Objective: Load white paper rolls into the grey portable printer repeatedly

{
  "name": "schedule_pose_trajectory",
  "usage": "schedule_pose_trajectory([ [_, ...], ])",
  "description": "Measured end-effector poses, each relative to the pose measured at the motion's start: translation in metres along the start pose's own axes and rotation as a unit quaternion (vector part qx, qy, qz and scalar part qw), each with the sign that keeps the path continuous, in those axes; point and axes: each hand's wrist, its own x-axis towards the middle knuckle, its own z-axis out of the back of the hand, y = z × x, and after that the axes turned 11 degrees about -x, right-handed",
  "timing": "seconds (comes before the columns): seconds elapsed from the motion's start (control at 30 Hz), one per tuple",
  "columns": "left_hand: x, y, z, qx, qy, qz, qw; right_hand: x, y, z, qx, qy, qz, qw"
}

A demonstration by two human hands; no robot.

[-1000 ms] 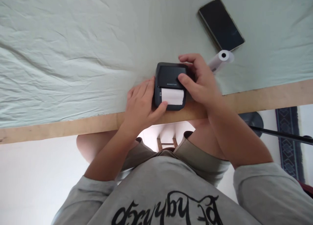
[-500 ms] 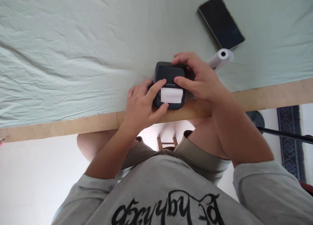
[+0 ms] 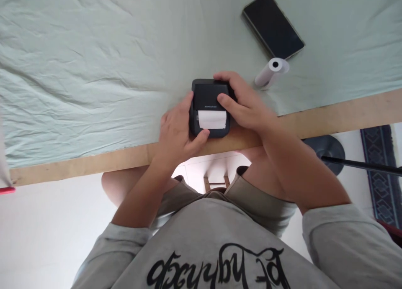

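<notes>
A small black printer (image 3: 207,97) with a strip of white paper (image 3: 212,118) showing at its slot sits on the pale green cloth near the table's front edge. My left hand (image 3: 176,132) grips its left side, thumb on the lower front corner. My right hand (image 3: 243,103) wraps the right side, fingers curled over the top and thumb pressed on the lid. Both hands are closed on the printer.
A white paper roll (image 3: 270,70) lies just right of the printer, beside a black phone (image 3: 272,25) further back. The wooden table edge (image 3: 345,113) runs across the view. A black stand base (image 3: 326,149) and a patterned rug (image 3: 378,172) are on the floor at right.
My left forefinger has drawn back off the printer's lid to its left side. The right hand's grip has shifted slightly. The whole view has slid a little to the left.
</notes>
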Motion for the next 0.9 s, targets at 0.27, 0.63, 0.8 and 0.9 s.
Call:
schedule_pose_trajectory([
  [0.27,0.002,-0.006,0.01,-0.003,0.054,0.031,0.998,-0.003,0.007,0.011,0.011,0.009,-0.018,1.0],
  [0.63,-0.001,-0.001,0.007,0.052,0.048,0.044,0.997,-0.02,0.012,0.02,-0.02,0.032,-0.006,0.999],
  [0.8,0.0,0.002,0.009,0.039,0.031,0.045,0.998,-0.018,0.01,0.021,-0.008,0.049,0.01,0.999],
  [0.9,0.001,0.006,0.009,0.027,0.023,0.042,0.998,-0.017,0.009,0.017,-0.041,0.021,0.01,0.999],
])
